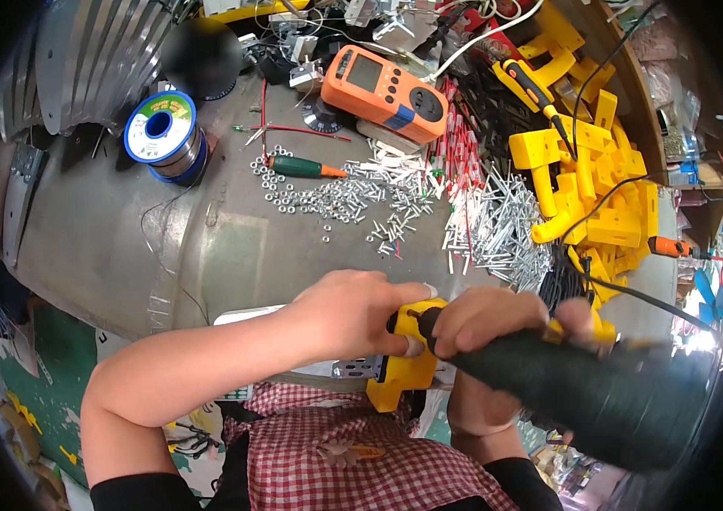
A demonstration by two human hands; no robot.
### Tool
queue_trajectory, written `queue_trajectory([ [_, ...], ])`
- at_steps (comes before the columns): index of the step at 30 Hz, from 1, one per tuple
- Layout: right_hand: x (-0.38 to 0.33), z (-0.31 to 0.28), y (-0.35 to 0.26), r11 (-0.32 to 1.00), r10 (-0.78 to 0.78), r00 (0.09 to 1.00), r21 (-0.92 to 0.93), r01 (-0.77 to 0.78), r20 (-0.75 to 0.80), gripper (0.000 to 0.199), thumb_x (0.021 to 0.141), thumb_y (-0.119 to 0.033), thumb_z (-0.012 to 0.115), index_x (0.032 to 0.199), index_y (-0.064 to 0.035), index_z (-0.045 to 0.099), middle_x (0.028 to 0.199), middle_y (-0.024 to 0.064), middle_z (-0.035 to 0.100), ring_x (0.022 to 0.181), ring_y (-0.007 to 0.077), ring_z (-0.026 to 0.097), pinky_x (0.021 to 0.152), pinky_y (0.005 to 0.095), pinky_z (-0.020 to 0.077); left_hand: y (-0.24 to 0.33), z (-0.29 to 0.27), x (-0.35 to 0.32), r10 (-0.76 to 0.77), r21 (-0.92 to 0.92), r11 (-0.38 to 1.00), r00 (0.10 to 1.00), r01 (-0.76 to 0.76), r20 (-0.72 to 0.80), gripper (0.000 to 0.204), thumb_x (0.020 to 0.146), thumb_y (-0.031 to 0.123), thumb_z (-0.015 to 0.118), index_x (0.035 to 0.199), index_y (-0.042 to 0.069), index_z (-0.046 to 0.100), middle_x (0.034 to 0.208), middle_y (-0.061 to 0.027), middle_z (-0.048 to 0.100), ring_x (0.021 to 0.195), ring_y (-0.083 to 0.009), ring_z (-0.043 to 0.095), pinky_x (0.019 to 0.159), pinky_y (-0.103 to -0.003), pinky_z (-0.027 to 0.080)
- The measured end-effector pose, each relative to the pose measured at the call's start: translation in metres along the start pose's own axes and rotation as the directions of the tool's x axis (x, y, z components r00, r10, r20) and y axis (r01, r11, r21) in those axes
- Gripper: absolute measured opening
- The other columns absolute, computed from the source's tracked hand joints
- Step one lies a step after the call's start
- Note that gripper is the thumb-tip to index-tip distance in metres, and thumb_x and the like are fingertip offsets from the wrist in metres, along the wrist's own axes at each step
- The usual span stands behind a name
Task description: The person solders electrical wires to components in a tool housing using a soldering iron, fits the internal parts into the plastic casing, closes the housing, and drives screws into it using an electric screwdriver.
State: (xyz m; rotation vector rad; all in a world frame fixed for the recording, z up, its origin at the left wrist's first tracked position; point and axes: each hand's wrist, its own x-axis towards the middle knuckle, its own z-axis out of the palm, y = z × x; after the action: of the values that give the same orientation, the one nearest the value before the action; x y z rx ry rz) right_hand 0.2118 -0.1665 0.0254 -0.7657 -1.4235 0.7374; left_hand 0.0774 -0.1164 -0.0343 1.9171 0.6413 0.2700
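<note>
Left hand: I'm pinching the yellow bracket steady.
Right hand: I'm wrapping it around the dark power driver.
Risk: I'm judging the tip could skid off onto my left fingers.

an orange meter with a grey-green rectangular screen lies at the bench's far side.

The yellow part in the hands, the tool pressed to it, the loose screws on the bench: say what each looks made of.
Yellow part, held by the left hand: likely moulded plastic, uniform colour, matte, rounded edges. Power tool in the right hand: dark matte body, probably plastic or rubbery grip; blur leaves it open. Screws: metal, bright silvery glints. Bench: grey sheet metal, dull sheen.
</note>
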Motion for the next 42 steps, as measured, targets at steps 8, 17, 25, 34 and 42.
queue_trajectory([
  [8, 0.008, -0.007, 0.006, 0.996, -0.025, 0.981, 0.089, 0.007, 0.195, 0.030, 0.090, -0.029, 0.057, 0.106, -0.0104, 0.040, 0.062, 0.0105, 0.058, 0.047, 0.0244, 0.056, 0.047, 0.0349, 0.0479, 0.012, -0.004, 0.003, -0.065, 0.068, 0.996, 0.992, 0.057, 0.112, 0.053, 0.074, 0.036, 0.069, 0.122, 0.021, 0.052, 0.088, -0.0166, 0.063, 0.089, -0.0354, 0.062, 0.073, -0.044, 0.049],
  [17, -0.006, -0.009, -0.019, 0.986, 0.075, 0.995, -0.141, -0.084, -0.069, 0.093, 0.083, -0.044, 0.065, 0.145, -0.0100, 0.005, 0.075, 0.0099, 0.052, 0.056, 0.0210, 0.055, 0.053, 0.0344, 0.0496, 0.006, 0.003, 0.005, -0.038, 0.084, 0.996, 0.999, 0.038, 0.004, 0.050, 0.075, 0.043, 0.068, 0.118, 0.019, 0.058, 0.094, -0.0162, 0.066, 0.091, -0.0343, 0.062, 0.079, -0.044, 0.049],
  [25, -0.005, -0.048, -0.009, 0.998, 0.002, 0.986, 0.063, 0.008, -0.166, 0.092, 0.076, -0.051, 0.070, 0.130, 0.0055, 0.021, 0.075, 0.0123, 0.056, 0.063, 0.0211, 0.059, 0.059, 0.0317, 0.0504, 0.009, 0.004, 0.011, -0.060, 0.085, 0.995, 0.997, 0.055, 0.057, 0.056, 0.075, 0.043, 0.068, 0.124, 0.018, 0.056, 0.093, -0.0186, 0.066, 0.091, -0.0357, 0.062, 0.081, -0.044, 0.048],
  [34, -0.009, -0.062, 0.006, 0.991, -0.060, 0.997, 0.121, 0.054, 0.051, 0.085, 0.081, -0.042, 0.069, 0.139, -0.0068, 0.018, 0.077, 0.0121, 0.055, 0.056, 0.0228, 0.056, 0.052, 0.0329, 0.0496, 0.013, 0.004, 0.013, -0.058, 0.123, 0.991, 0.996, 0.049, 0.067, 0.056, 0.076, 0.043, 0.068, 0.123, 0.016, 0.056, 0.088, -0.0194, 0.064, 0.087, -0.0369, 0.062, 0.078, -0.044, 0.048],
  [42, -0.010, -0.064, 0.017, 0.973, -0.061, 0.991, 0.229, 0.032, 0.118, 0.068, 0.083, -0.033, 0.069, 0.130, -0.0041, 0.030, 0.075, 0.0141, 0.057, 0.060, 0.0241, 0.057, 0.056, 0.0347, 0.0497, 0.013, 0.008, 0.016, -0.052, 0.132, 0.990, 0.997, 0.043, 0.064, 0.052, 0.074, 0.046, 0.071, 0.112, 0.013, 0.060, 0.090, -0.0181, 0.064, 0.084, -0.0373, 0.062, 0.074, -0.043, 0.048],
])
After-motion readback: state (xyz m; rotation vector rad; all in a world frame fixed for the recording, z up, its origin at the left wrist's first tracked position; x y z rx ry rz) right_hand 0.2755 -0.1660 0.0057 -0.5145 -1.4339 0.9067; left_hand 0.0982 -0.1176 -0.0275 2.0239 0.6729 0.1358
